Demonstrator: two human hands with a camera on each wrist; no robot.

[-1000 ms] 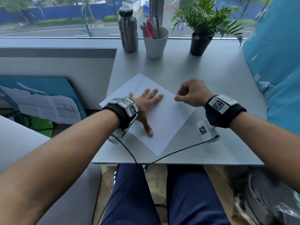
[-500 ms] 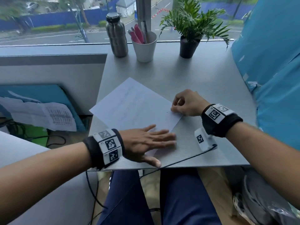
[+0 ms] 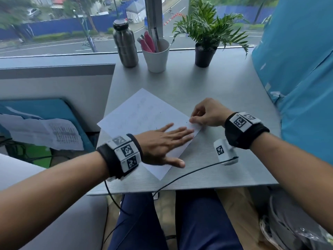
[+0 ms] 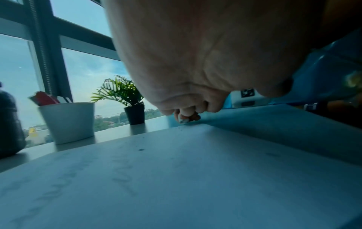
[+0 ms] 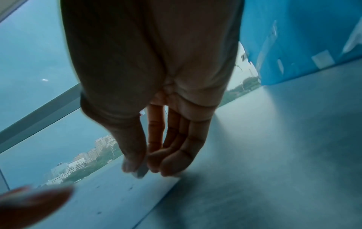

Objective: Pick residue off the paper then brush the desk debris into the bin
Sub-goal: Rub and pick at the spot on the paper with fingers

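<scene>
Nearest us, our left hand (image 3: 160,143) lies flat, fingers spread, pinning the paper (image 3: 144,114) to the grey surface (image 3: 225,91). Just beyond, our right hand (image 3: 207,114) pinches thumb to fingertip at the sheet's right edge, by dark specks (image 4: 141,150). We judge a careless sweep could scatter them. No bin shows.

Left hand (image 3: 163,144) lies flat on the paper (image 3: 144,121); right hand (image 3: 207,114) seemingly pinches its corner.

Overcast daylight from the window (image 3: 72,33) lights the scene evenly; wrist views run dim, blue-tinted, blurred, bowed at edges.
</scene>
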